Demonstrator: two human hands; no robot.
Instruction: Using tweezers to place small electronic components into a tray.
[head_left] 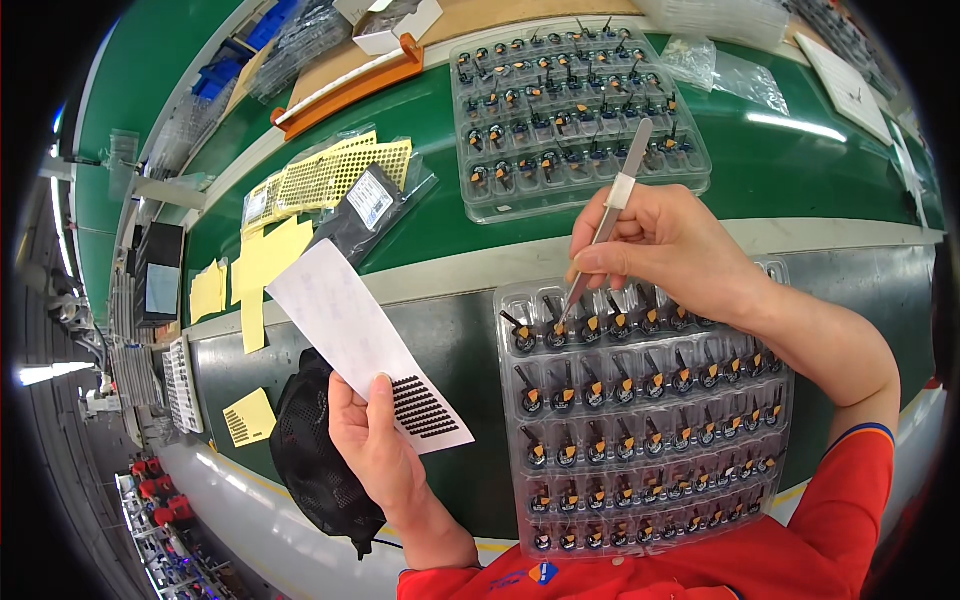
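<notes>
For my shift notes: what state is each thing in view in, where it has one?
White sheet: black pieces on near end
Left hand: gripping the white sheet
Tweezers: tips pointing down
Right hand: gripping the tweezers
Near tray: loaded
Far tray: loaded
White box: open

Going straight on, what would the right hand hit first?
The tweezers in the right hand would probably meet the black-and-orange part second from left in the farthest row of the near tray; whether they touch it is unclear.
</notes>
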